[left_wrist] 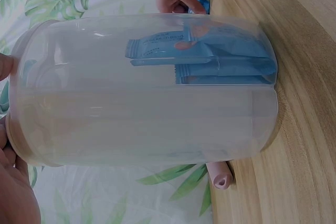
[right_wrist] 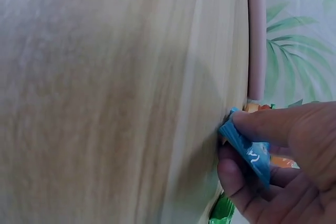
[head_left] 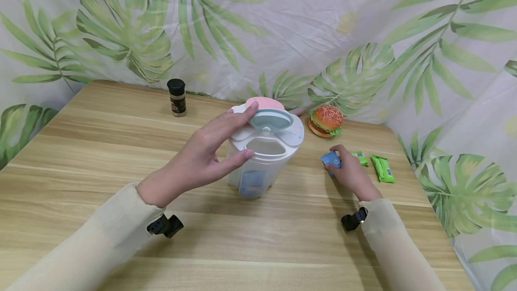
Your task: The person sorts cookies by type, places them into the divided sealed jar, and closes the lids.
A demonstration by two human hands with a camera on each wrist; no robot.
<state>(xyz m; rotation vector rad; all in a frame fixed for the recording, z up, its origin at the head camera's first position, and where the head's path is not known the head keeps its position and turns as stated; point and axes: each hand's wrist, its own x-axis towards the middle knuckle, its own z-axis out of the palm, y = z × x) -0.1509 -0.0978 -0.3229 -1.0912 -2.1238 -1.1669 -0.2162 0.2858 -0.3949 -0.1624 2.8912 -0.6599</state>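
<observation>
A clear plastic storage container (head_left: 278,165) with a white lid stands upright mid-table. One flap, grey-green (head_left: 271,120), is raised beside an opening; a pink flap (head_left: 264,102) lies behind it. My left hand (head_left: 202,147) grips the lid, thumb by the opening's edge and a finger at the raised flap. Through the wall, several blue packets (left_wrist: 226,59) show in one compartment. To the right, my right hand (head_left: 353,172) pinches a small blue packet (right_wrist: 249,150) between thumb and fingers, close to the tabletop. Two green packets (head_left: 383,168) lie beside that hand, one partly hidden.
A toy hamburger (head_left: 325,120) sits at the back right. At the back left stands a black-capped seasoning jar (head_left: 177,98). A pink cylindrical item (right_wrist: 256,35) lies along the table's back, mostly behind the container in the head view. Leaf-patterned cloth (head_left: 282,21) hangs behind the wooden table (head_left: 101,147).
</observation>
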